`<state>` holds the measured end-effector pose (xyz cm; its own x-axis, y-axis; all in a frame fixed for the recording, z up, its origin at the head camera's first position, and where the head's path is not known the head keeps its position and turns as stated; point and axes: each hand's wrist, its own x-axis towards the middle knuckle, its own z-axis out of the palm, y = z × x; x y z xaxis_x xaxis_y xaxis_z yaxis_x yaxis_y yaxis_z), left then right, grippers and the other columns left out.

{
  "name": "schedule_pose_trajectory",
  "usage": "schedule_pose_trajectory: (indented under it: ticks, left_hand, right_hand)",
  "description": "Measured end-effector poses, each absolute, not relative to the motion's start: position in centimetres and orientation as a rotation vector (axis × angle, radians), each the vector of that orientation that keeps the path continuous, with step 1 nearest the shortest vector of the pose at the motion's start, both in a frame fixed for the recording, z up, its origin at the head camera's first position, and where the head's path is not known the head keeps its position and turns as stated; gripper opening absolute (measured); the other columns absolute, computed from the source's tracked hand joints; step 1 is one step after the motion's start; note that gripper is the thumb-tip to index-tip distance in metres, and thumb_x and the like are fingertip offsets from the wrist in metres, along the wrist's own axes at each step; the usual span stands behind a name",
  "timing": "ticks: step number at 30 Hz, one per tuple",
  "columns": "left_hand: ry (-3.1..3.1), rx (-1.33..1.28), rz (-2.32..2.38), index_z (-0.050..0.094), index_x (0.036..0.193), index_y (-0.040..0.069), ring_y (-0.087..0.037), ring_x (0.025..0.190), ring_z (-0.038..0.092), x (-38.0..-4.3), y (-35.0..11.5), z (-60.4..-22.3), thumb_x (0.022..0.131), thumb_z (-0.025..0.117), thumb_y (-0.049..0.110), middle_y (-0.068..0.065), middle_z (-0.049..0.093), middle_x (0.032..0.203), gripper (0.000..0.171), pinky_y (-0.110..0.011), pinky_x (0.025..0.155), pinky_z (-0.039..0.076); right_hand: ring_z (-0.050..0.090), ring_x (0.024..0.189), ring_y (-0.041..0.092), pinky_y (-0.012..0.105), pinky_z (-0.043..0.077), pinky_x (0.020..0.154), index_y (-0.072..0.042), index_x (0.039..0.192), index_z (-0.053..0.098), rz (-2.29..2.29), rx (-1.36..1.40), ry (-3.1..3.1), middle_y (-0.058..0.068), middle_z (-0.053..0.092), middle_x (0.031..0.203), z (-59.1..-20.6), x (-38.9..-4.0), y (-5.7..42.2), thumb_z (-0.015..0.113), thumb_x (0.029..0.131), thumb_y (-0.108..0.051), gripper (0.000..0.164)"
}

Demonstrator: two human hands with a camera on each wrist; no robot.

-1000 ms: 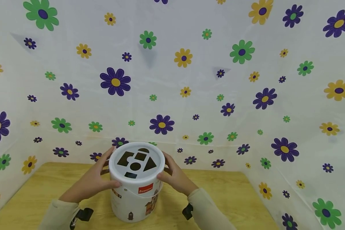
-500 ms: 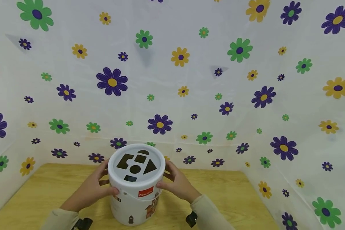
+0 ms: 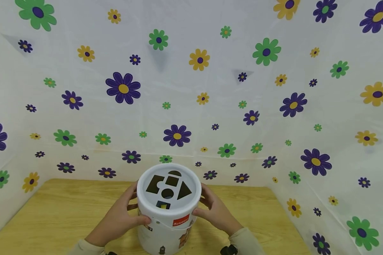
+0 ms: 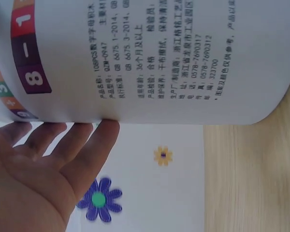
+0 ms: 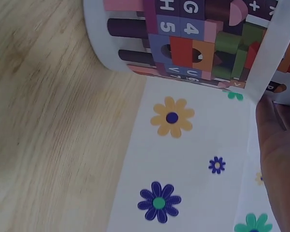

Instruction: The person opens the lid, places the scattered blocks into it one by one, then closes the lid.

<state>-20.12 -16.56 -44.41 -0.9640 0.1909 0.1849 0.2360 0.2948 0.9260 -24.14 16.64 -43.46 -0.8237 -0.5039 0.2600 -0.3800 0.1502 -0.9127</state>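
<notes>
A white bucket with a printed side stands upright between the two hands. Its white lid has several shaped holes, among them a triangle, a circle and a rectangle. Something yellow shows through the rectangular hole. My left hand grips the left side below the rim, thumb in front and fingers curving behind. On the other side my right hand holds it likewise. The left wrist view shows the fingertips against the wall; in the right wrist view, a white strap handle crosses pictures of coloured blocks.
The bucket is on a wooden table. Behind the table and along both sides hangs a white sheet printed with flowers. A black wrist mount sits at the right sleeve.
Both hands have moved the bucket to the right and slightly nearer to me, keeping their hold on it. The yellow thing has come into sight through the rectangular hole.
</notes>
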Motion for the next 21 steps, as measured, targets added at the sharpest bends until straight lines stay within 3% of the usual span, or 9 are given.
schedule_pose_trajectory:
  ticks: [7, 12, 18, 21]
  left_hand:
    - [-2.492, -0.386, -1.782, 0.031, 0.157, 0.044, -0.032, 0.14, 0.045, -18.7, -14.5, -44.2, 0.076, 0.094, 0.031, 0.007, 0.044, 0.156, 0.104, -0.055, 0.105, 0.053]
    - [-2.493, -0.404, -1.773, 0.026, 0.158, 0.047, -0.032, 0.143, 0.044, -18.3, -13.8, -44.1, 0.078, 0.093, 0.034, 0.009, 0.039, 0.16, 0.105, -0.055, 0.104, 0.053]
    - [-2.425, -0.491, -1.645, 0.029, 0.162, 0.032, -0.034, 0.138, 0.051, -18.5, -16.5, -44.6, 0.099, 0.072, 0.024, -0.002, 0.044, 0.159, 0.076, -0.037, 0.102, 0.057]
    - [-2.389, -0.44, -1.491, 0.032, 0.162, 0.025, -0.033, 0.134, 0.055, -18.6, -18.8, -44.5, 0.107, 0.059, 0.021, -0.009, 0.049, 0.154, 0.062, -0.022, 0.101, 0.053]
  right_hand:
    - [0.049, 0.141, 0.015, 0.034, 0.045, 0.116, -0.016, 0.159, 0.038, -1.859, -0.958, 2.269, 0.009, 0.045, 0.159, -44.4, -23.0, 18.3, 0.076, 0.096, -0.021, 0.074]
    - [0.049, 0.14, 0.012, 0.03, 0.044, 0.115, -0.018, 0.158, 0.04, -1.905, -0.913, 2.306, 0.006, 0.046, 0.159, -44.8, -22.2, 18.8, 0.072, 0.098, -0.015, 0.068]
    - [0.057, 0.133, 0.016, 0.035, 0.051, 0.11, -0.004, 0.149, 0.048, -2.004, -1.028, 2.376, 0.013, 0.056, 0.147, -45.2, -21.6, 19.4, 0.056, 0.102, 0.005, 0.049]
    - [0.062, 0.122, 0.016, 0.033, 0.058, 0.1, -0.002, 0.139, 0.057, -2.013, -1.021, 2.585, 0.01, 0.063, 0.134, -45.4, -21.2, 19.9, 0.057, 0.101, 0.007, 0.039]
